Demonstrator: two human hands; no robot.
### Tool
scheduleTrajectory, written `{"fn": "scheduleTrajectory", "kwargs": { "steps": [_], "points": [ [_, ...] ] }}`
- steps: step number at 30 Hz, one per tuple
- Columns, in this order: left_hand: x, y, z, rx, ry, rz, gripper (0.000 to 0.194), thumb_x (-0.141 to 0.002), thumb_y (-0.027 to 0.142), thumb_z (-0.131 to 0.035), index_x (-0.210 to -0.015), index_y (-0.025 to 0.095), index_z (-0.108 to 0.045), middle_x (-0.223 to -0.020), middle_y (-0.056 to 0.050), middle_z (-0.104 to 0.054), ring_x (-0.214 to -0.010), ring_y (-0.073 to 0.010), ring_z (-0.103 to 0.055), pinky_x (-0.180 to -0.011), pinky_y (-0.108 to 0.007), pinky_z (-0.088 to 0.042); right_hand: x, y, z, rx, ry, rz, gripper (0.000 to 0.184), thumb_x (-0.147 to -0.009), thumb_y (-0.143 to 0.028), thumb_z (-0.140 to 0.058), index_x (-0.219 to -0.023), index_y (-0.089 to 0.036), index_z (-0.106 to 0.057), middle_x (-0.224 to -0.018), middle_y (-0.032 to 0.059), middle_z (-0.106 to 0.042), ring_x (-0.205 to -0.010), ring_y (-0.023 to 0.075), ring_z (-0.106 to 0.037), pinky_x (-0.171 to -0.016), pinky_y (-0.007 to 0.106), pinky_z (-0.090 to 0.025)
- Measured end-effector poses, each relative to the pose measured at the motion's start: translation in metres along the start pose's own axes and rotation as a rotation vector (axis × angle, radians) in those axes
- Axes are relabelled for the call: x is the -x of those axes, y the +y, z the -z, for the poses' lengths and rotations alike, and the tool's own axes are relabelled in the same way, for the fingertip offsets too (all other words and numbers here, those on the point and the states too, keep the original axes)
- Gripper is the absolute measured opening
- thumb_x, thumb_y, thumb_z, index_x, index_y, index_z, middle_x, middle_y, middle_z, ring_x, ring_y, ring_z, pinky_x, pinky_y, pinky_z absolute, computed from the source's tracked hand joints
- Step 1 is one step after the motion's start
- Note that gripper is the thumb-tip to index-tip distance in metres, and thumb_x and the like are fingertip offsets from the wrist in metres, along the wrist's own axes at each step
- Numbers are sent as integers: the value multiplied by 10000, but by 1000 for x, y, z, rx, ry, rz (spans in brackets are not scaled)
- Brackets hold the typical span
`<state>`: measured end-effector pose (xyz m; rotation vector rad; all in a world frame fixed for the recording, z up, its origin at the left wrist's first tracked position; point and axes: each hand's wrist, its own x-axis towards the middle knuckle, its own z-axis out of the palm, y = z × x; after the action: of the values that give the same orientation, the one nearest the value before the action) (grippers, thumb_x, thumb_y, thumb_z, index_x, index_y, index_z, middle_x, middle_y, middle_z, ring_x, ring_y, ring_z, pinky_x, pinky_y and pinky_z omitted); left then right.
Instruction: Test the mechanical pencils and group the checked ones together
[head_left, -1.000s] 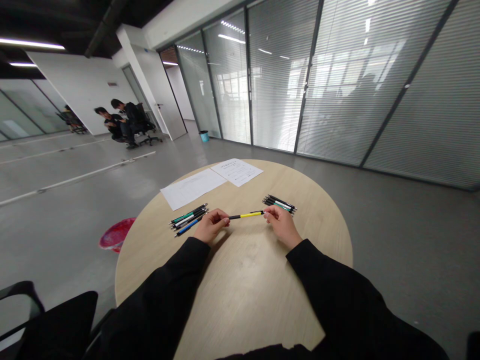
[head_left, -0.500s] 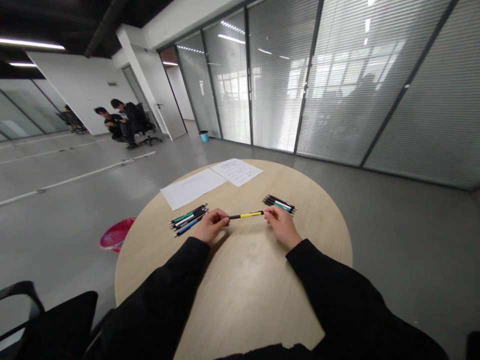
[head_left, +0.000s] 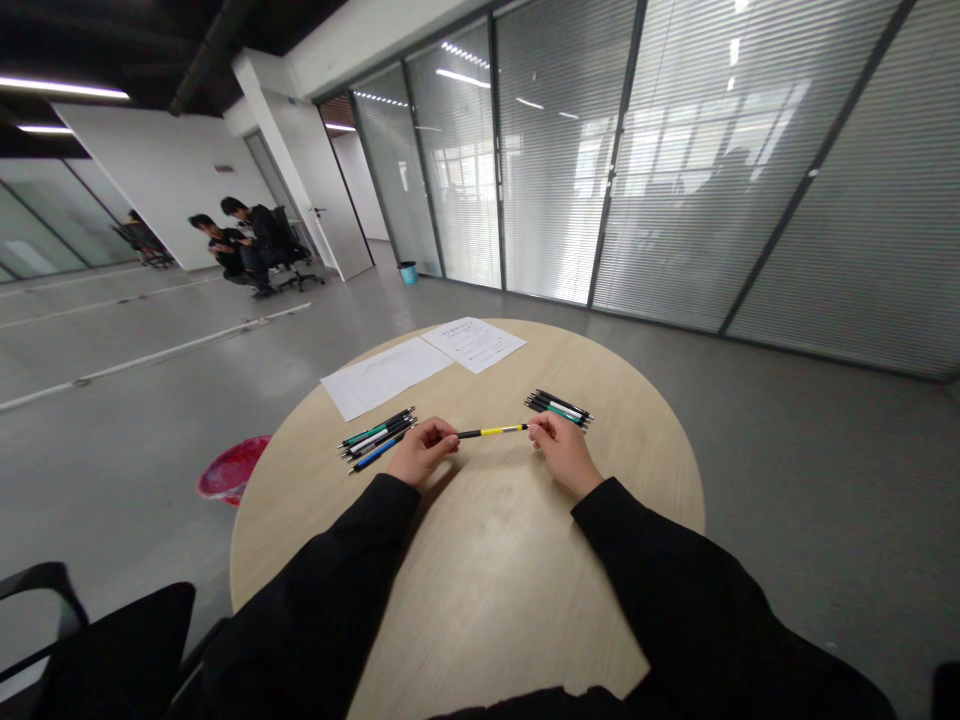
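Observation:
A yellow and black pen point(head_left: 495, 431) is stretched level between my two hands, just above the table. My left hand point(head_left: 425, 452) pinches its black end with thumb and fingers. At the other end, my right hand point(head_left: 564, 450) has its fingertips closed on the tip. Beside my left hand lies a group of several pens point(head_left: 379, 437) in green, white, black and blue. Another group of several pens point(head_left: 559, 405), black, white and green, rests just beyond my right hand, which partly covers it.
Two printed sheets point(head_left: 390, 377) lie at the far side of the round wooden table point(head_left: 495, 560). A red basin point(head_left: 234, 470) is on the floor to the left, near a black chair point(head_left: 112, 650). Two people point(head_left: 251, 245) sit in the background.
The yellow pen has turned about its length: its clip showed on top before, and a greyish patch faces me now. Both hands keep nearly the same place.

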<state>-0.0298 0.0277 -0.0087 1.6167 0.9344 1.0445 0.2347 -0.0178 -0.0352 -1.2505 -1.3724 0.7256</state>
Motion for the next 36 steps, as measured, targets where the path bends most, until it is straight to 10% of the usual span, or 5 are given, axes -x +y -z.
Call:
{"fn": "scheduleTrajectory", "kwargs": {
  "steps": [36],
  "points": [
    [0, 1, 3, -50, -20, -27, 273, -750, 393, -749, -792, 150, -631, -678, -14, -658, -627, -134, -608, -633, -265, -483, 2, -7, 2, 73, -7, 35, 236, -892, -381, -506, -767, -194, -578, -640, 0, -608, -578, 146, -555, -591, 263, -420]
  ]
}}
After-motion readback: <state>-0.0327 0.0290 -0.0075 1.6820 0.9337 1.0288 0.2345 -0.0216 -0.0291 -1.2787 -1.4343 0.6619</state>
